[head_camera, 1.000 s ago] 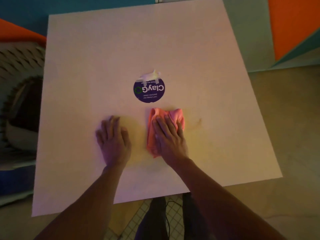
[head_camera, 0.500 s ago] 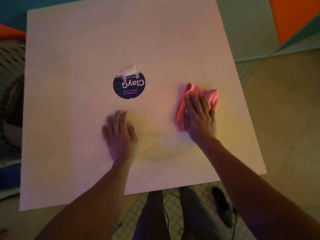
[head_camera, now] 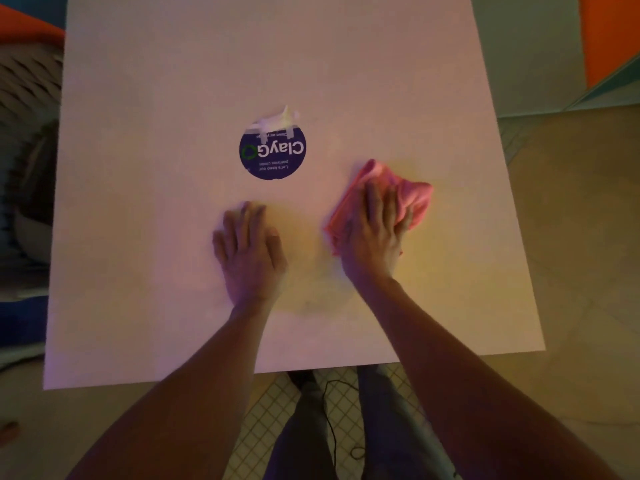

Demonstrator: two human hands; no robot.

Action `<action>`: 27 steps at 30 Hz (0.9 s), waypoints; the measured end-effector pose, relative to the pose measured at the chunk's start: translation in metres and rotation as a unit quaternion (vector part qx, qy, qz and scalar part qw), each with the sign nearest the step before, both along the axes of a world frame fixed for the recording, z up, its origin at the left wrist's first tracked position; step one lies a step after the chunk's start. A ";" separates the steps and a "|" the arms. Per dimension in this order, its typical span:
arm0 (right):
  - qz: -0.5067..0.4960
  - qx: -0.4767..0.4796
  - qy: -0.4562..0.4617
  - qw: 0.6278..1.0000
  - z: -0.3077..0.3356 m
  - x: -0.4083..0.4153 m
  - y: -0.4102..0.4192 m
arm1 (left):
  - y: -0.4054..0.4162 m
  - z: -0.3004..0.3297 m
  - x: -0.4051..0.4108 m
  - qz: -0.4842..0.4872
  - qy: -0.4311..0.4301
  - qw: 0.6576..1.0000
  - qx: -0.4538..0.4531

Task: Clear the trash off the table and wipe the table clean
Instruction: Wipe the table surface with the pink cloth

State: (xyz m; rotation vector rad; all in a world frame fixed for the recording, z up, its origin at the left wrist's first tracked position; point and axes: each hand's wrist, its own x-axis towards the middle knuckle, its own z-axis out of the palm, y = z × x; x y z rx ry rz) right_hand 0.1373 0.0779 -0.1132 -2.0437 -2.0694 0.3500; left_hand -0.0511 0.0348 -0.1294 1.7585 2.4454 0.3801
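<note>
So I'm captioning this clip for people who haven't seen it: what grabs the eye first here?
The pink cloth, bunched under the right hand that presses it flat on the white table, right of centre. Next, the round dark-blue ClayGo sticker mid-table, its far edge torn and peeling. The left hand rests flat on the tabletop beside the cloth, apart from it.

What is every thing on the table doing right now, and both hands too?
Table: white, with a faint smudge near its front edge.
Cloth: pink, bunched, pressed flat under the right hand.
Right hand: fingers straight, pressing on the cloth.
Left hand: flat on the table, holding nothing.
Sticker: round, blue, top edge torn and peeling.
</note>
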 end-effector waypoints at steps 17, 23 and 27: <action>-0.031 0.015 -0.055 0.998 -0.008 0.085 -0.124 | -0.096 0.001 -0.069 -0.073 -0.034 0.996 0.047; -0.129 -0.034 0.000 0.991 -0.014 0.067 -0.069 | -0.094 0.002 -0.062 -0.051 0.013 0.999 0.001; -0.002 -0.021 0.014 1.000 -0.005 0.006 -0.060 | -0.093 0.001 -0.062 -0.052 0.012 0.999 0.006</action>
